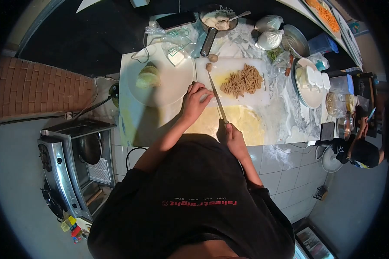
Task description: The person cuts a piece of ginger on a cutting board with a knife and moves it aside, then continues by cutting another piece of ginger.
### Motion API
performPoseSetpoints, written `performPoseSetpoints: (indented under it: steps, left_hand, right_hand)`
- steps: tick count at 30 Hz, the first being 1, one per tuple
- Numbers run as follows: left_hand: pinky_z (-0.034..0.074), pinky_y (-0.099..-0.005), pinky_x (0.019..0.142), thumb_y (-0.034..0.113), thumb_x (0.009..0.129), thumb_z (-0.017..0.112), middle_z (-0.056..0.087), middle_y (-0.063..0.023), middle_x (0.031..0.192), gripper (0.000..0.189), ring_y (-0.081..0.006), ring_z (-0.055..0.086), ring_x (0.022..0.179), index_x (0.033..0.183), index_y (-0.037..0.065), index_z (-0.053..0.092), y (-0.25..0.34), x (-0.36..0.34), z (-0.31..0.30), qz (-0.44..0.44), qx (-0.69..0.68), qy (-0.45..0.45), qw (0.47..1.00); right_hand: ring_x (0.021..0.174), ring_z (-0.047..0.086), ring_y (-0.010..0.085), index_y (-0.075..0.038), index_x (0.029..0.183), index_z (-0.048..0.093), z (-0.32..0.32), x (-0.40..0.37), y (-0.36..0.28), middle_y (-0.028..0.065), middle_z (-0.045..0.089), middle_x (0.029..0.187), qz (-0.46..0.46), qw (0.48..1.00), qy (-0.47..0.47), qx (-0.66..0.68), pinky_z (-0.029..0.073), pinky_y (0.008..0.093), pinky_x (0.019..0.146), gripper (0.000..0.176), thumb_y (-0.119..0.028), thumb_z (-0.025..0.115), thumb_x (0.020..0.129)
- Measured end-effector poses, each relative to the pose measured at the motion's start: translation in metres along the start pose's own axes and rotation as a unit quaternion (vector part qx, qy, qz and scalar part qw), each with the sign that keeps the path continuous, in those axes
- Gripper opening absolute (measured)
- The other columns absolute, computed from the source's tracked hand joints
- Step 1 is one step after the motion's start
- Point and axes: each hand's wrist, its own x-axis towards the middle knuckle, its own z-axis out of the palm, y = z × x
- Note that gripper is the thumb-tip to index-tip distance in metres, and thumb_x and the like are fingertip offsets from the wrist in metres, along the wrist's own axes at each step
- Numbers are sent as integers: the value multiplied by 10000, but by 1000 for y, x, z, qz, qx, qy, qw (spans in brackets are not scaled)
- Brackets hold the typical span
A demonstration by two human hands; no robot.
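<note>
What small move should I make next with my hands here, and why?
Perhaps draw your left hand slightly away from the knife before cutting. Its fingertips look very close to the blade, and your right hand grips the handle; whether they touch, I can't tell.

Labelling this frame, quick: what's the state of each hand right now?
Left hand: fingers bent beside the knife; can't tell whether they hold anything.
Right hand: closed, holding the knife.

Red lettering is marking the black shirt [194,172]; pale green is colouring the cabbage [148,77] at upper left.
</note>
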Motion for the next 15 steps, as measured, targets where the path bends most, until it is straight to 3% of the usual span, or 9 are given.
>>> performPoseSetpoints:
  steps: [3,5,8,12,14,15]
  left_hand:
    - [460,-376,836,82,786,785,580,-72,969,132,-278,559,928,911,80,744,-1,2,-1,-8,-7,-5,1000]
    - [452,-373,831,83,779,782,577,-67,949,112,-270,548,921,883,72,742,0,2,0,-15,-13,-6,1000]
    - [452,-368,823,85,779,784,582,-64,937,107,-264,548,914,875,63,742,-1,2,0,-18,-13,-10,1000]
    - [460,-362,814,83,787,787,592,-65,942,110,-264,558,912,882,53,741,-1,3,-1,-17,-6,-20,1000]
    - [458,-363,818,79,785,786,592,-67,945,112,-264,558,915,883,53,740,-1,3,-2,-18,-6,-20,1000]
    - [456,-364,822,75,782,786,592,-68,947,114,-265,558,918,884,53,740,-1,3,-1,-16,-6,-18,1000]
  right_hand:
    - [666,616,399,34,1035,588,1,4,11,219,602,728,-10,1000,-19,16,477,446,644,454,-359,367,1089]
    - [579,570,270,17,1001,566,-4,6,8,134,535,666,66,992,-84,66,462,408,596,473,-390,344,1093]
    - [558,530,189,6,966,539,-9,8,2,79,466,627,86,986,-112,84,450,385,568,477,-403,331,1096]
    - [523,507,170,-2,963,533,-12,12,-8,56,430,604,129,976,-142,100,449,384,526,476,-411,328,1095]
    - [512,579,285,-10,988,554,-7,15,4,130,536,608,109,980,-138,91,479,444,522,459,-403,342,1091]
    - [512,579,285,-10,988,554,0,17,13,130,536,608,110,980,-137,91,479,444,522,459,-403,342,1091]
